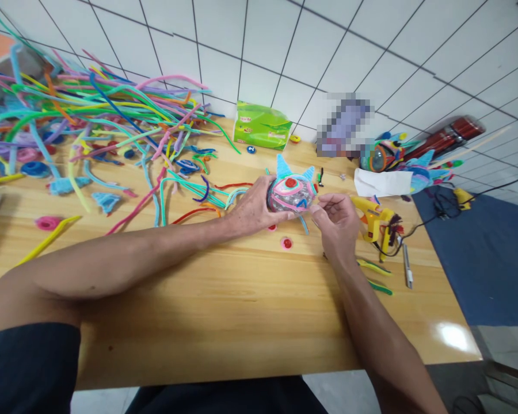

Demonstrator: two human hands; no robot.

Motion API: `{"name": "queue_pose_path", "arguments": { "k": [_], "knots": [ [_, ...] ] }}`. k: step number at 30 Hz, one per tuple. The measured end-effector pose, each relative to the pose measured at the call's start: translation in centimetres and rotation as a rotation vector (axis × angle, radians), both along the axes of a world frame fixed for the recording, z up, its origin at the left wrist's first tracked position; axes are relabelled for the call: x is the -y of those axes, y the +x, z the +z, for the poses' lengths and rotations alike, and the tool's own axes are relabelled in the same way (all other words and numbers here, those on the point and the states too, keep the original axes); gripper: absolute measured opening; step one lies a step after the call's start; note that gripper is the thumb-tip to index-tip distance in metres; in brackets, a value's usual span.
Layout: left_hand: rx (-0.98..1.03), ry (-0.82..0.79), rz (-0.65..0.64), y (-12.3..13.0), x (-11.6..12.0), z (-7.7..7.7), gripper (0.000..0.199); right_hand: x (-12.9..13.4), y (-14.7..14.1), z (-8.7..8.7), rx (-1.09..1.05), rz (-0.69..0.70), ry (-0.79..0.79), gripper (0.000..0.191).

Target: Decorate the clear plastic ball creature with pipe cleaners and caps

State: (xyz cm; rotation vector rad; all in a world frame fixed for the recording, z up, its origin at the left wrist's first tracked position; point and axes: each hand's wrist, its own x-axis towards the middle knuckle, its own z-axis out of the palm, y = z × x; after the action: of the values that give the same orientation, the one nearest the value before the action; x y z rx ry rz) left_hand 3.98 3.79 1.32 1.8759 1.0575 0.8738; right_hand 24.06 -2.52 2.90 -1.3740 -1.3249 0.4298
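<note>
My left hand (256,206) is wrapped round the left side of a clear rounded craft head (285,202) above the table. The head wears light-blue pointed ears, pink pipe-cleaner outlines, a red round eye and a small blue piece low on its front. At its lower right edge, my right hand (340,224) is closed in a pinch, thumb against forefinger; what lies between those fingertips is too small to make out. Below the head, a red-and-pink coiled disc (287,243) lies on the wood, with a second red piece partly covered by my left hand.
Many coloured pipe cleaners (112,109) are heaped at the back left. A green tissue pack (261,126) leans near the tiled wall. To the right lie a yellow glue gun (371,218), a utility knife (408,267), a red thermos (449,135) and other finished crafts.
</note>
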Motion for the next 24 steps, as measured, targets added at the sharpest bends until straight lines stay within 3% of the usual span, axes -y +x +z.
{"name": "queue_pose_path", "arguments": {
  "k": [7, 18, 24],
  "knots": [
    [0.011, -0.007, -0.001, 0.0, 0.1, 0.2, 0.085, 0.0, -0.1, 0.0, 0.059, -0.006, -0.008, 0.019],
    [0.023, 0.007, -0.011, 0.0, -0.1, -0.1, 0.081, 0.4, 0.9, -0.2, -0.155, 0.105, 0.009, 0.010],
    [0.035, 0.018, -0.026, -0.1, 0.0, 0.0, 0.081, 0.2, 1.7, -0.5, -0.089, 0.131, -0.016, 0.026]
  ]
}}
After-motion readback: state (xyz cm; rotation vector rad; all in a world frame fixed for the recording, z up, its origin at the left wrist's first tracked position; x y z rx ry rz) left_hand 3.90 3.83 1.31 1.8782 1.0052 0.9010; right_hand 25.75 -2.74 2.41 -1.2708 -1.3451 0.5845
